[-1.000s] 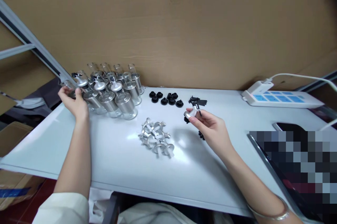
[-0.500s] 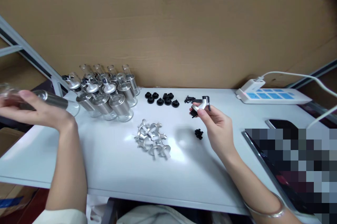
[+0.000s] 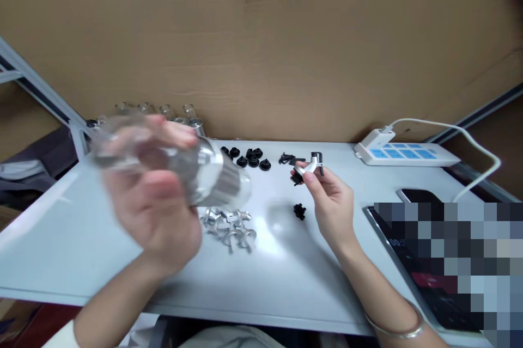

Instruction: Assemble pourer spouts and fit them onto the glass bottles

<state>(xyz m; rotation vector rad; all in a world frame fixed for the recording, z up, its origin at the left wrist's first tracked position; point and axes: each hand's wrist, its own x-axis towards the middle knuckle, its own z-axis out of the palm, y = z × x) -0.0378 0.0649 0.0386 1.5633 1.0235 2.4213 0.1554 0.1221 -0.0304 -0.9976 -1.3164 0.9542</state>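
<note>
- Brown cardboard [image 3: 261, 54] stands across the top of the frame, probably as a screen behind the work.
- The white table [image 3: 261, 288] carries the loose pieces in separate groups, apparently so each kind can be picked out easily.
- A dark-screened tablet [image 3: 425, 296] lies flat at lower right, seemingly kept to the side of the parts.
- Several glass bottles [image 3: 190, 114] stand upright at upper left, close together, perhaps to save room; the raised left hand hides most of them.
- A white power strip [image 3: 439, 160] lies at upper right with a plug in it, its cable looping past the parts.
- The left hand [image 3: 163, 212] is clamped around the clear neck end of a metal-banded bottle [image 3: 223, 176], left of centre. It is off the table and tilted, base towards the right; the narrow neck likely gives the easier grip. Blur hides the exact finger contact.
- The right hand [image 3: 335, 201], well apart from the left, pinches a silver spout [image 3: 311, 165] right of centre between thumb and fingers, leaving its black lever free.
- Silver fittings [image 3: 232, 233] lie heaped below the bottle.
- Black stoppers [image 3: 253, 161] sit loosely spread at upper centre.
- Thin black pieces [image 3: 288, 159] lie beyond the spout.
- Tiny black parts [image 3: 299, 211] are bunched nearer the person, perhaps so none strays.
</note>
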